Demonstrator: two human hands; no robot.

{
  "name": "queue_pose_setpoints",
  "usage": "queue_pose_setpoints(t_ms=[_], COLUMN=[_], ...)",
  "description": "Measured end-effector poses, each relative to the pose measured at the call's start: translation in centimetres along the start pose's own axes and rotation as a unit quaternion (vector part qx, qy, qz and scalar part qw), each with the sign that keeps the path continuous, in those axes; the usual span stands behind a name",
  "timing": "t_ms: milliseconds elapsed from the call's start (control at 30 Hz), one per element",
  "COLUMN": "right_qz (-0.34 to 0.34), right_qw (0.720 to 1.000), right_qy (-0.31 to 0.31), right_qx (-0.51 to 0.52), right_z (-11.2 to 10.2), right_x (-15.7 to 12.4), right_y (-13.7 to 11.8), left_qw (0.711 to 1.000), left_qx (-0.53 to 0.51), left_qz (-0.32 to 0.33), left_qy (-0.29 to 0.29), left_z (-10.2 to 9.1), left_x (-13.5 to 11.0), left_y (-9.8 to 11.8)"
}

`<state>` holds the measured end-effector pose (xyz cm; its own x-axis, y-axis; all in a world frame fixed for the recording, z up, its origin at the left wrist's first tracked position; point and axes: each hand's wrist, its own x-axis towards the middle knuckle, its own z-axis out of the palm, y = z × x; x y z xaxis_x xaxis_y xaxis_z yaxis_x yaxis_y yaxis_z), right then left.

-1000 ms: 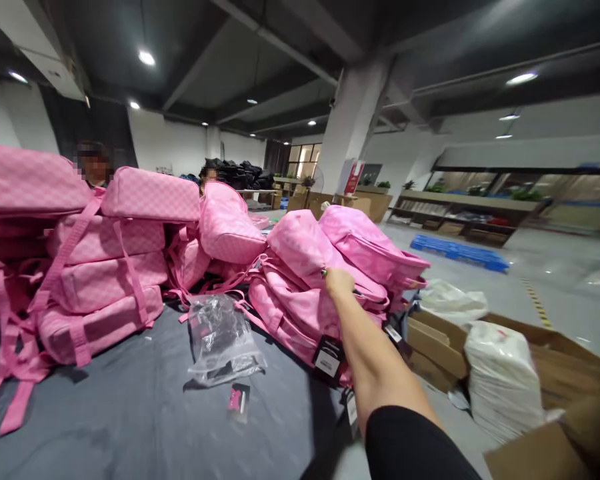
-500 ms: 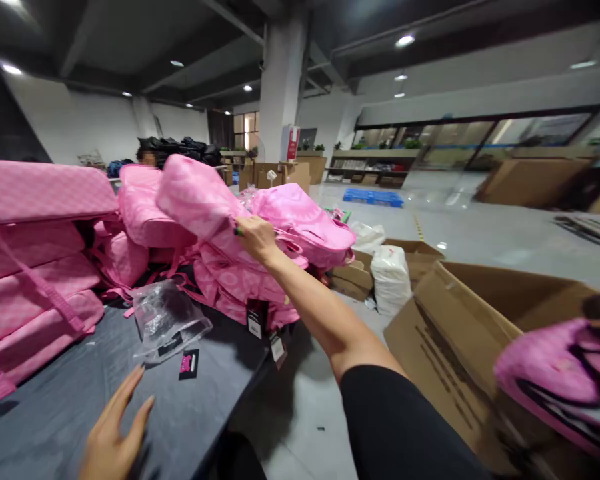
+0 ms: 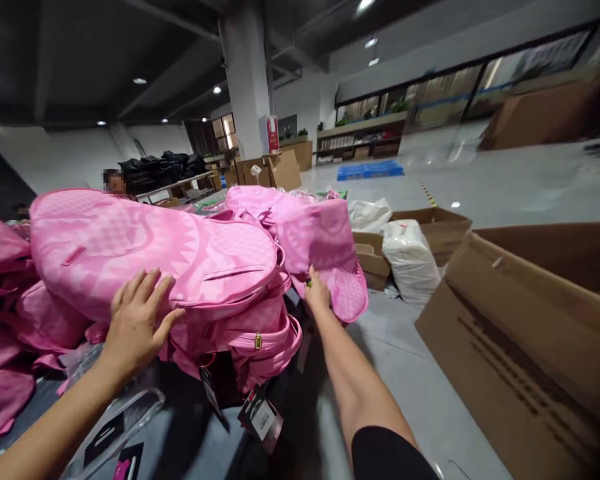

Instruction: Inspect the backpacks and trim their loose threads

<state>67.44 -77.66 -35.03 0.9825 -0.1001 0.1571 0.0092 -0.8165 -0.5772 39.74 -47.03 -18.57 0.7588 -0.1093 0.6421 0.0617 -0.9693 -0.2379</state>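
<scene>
Fingers spread, my left hand (image 3: pixel 139 323) lies against the side of a large pink backpack (image 3: pixel 130 233) with a pale pattern, on top of a pile. My right hand (image 3: pixel 318 292) is closed on the lower edge of another pink backpack (image 3: pixel 317 233) at the pile's right end. A small dark and green item shows at its fingers, too small to name. Under the large backpack lie more pink backpacks (image 3: pixel 260 333) with straps and a gold-coloured buckle. Black and white hang tags (image 3: pixel 263 419) dangle from the pile's front.
A clear plastic bag (image 3: pixel 147 403) and a card with a pink piece (image 3: pixel 125 463) lie on the dark table. Large open cardboard boxes (image 3: pixel 520 333) and a white wrapped bundle (image 3: pixel 410 257) stand at right. A blue pallet (image 3: pixel 370 171) lies farther back; a person (image 3: pixel 114 183) is behind the pile.
My left hand has risen from above the table onto the large backpack. My right hand has moved right, to the backpack at the pile's end. The view has turned and come nearer.
</scene>
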Motion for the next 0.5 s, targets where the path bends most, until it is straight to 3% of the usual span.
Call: queue_pose_setpoints(t_ms=[100,200,367,433,500], right_qz=[0.054,0.092,0.136,0.142,0.141], right_qw=[0.998,0.995,0.985,0.982,0.981], right_qy=[0.011,0.038,0.087,0.099,0.097], right_qx=[0.014,0.027,0.063,0.079,0.096], right_z=[2.8,2.5,-3.0,-6.1,-9.1], right_x=[3.1,2.9,-3.5,-6.7,-10.0], right_y=[2.7,6.0,12.4,14.3,15.2], left_qw=[0.998,0.995,0.997,0.998,0.999], left_qx=[0.047,0.045,-0.004,-0.007,0.003], left_qz=[0.028,0.064,0.077,0.057,0.026], left_qy=[-0.04,-0.067,-0.03,0.005,0.046], left_z=[0.2,0.5,1.7,-0.2,-3.9], left_x=[0.4,1.6,3.9,4.6,4.9], left_y=[0.6,0.8,-0.1,-1.0,-2.0])
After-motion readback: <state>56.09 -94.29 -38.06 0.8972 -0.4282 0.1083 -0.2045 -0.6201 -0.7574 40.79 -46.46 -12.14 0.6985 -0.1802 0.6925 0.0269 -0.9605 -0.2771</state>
